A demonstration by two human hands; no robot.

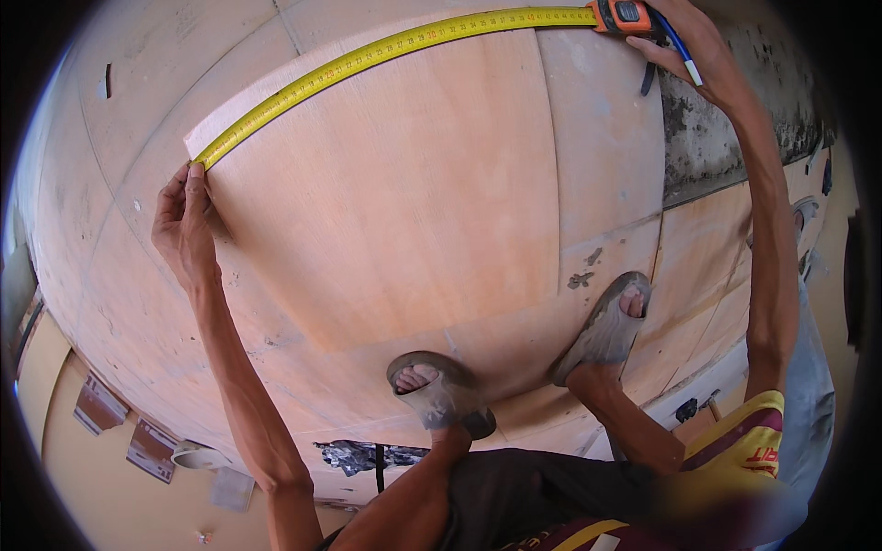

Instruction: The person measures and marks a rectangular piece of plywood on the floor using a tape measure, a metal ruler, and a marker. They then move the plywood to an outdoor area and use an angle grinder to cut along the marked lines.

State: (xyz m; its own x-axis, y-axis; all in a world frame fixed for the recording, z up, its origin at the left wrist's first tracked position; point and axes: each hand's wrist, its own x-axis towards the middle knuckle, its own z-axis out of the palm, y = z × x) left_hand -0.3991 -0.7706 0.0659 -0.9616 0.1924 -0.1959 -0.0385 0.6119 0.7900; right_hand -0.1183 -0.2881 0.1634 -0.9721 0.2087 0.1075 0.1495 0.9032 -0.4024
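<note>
A yellow tape measure blade (404, 44) runs along the far edge of a thin plywood sheet (413, 193), bowed in this view. At the sheet's far left corner my left hand (188, 216) pinches the blade's end between thumb and fingers. Off to the far right, beyond the sheet's edge, my right hand (703, 60) grips the orange and black tape case (621, 16). A blue pen or marker with a white end (678, 48) is also in that right hand, lying across it. Part of its fingers is cut off by the frame's top.
My feet in grey sandals (432, 386) rest at the sheet's near side. More pale boards (606, 138) lie around it. A stained grey concrete strip (735, 110) is at the far right. Crumpled black plastic (367, 456) and brown-white panels (152, 450) lie lower left.
</note>
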